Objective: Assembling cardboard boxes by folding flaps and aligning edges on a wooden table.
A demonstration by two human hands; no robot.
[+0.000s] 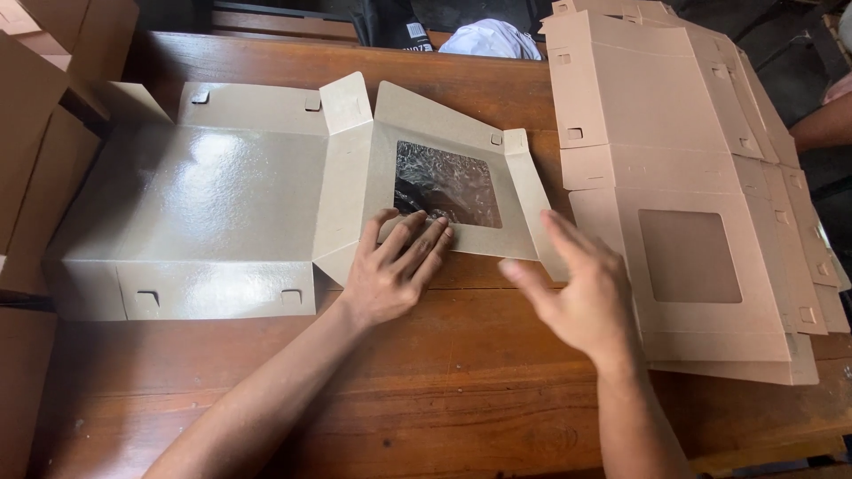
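Note:
A flat, unfolded brown cardboard box blank point(222, 204) with a glossy inner face lies on the wooden table point(461, 390). Its lid panel has a clear plastic window point(448, 182). My left hand point(395, 266) presses flat on the near edge of that lid panel, fingers spread just below the window. My right hand point(577, 288) hovers open beside the lid's right side flap point(532, 208), fingers apart and slightly blurred, holding nothing.
A stack of several flat windowed box blanks point(692, 177) lies on the table's right side. More brown cardboard point(35, 133) stands at the left edge. A white cloth point(493, 40) and a dark object sit beyond the table's far edge. Another person's arm point(825, 120) shows at far right.

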